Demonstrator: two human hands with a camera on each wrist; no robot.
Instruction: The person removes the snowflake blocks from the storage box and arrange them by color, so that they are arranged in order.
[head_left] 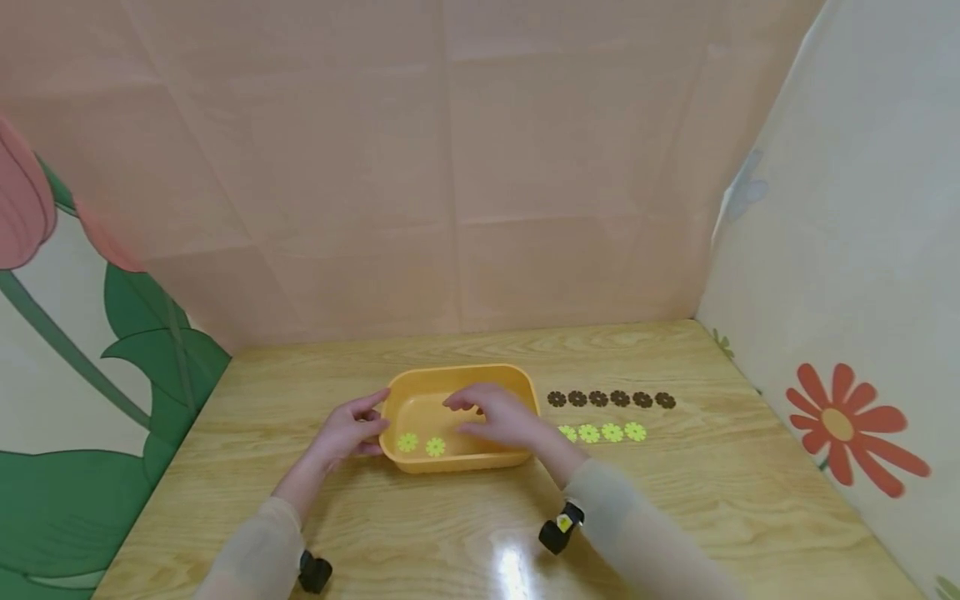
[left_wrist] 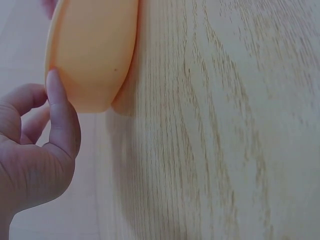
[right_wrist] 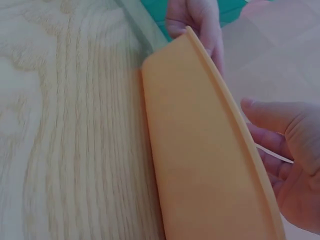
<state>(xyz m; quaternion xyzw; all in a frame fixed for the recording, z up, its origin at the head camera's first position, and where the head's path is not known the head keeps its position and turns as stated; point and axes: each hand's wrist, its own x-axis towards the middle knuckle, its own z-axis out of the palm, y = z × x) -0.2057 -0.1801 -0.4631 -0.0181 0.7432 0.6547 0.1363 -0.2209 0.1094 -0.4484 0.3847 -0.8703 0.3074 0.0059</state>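
Observation:
An orange-yellow plastic tray [head_left: 420, 412] with rounded corners stands on the table. My left hand [head_left: 352, 429] grips its left end; in the left wrist view the thumb lies on the outside of the tray wall [left_wrist: 95, 55], other fingers at the rim. Over the tray's right half hovers my right hand [head_left: 498, 417], thumb and fingers apart with nothing seen between them. Two yellow-green flower-shaped pieces, one flower [head_left: 407, 442] left of the other flower [head_left: 435, 447], lie inside near the front left. The right hand covers part of the tray's floor.
Right of the tray, a row of several brown flower pieces [head_left: 597, 398] lies behind a row of yellow-green flower pieces [head_left: 612, 432], partly hidden by the right wrist. A pink sheet [head_left: 450, 167] hangs behind the wooden table [head_left: 420, 533]; flower-printed sheets stand at both sides.

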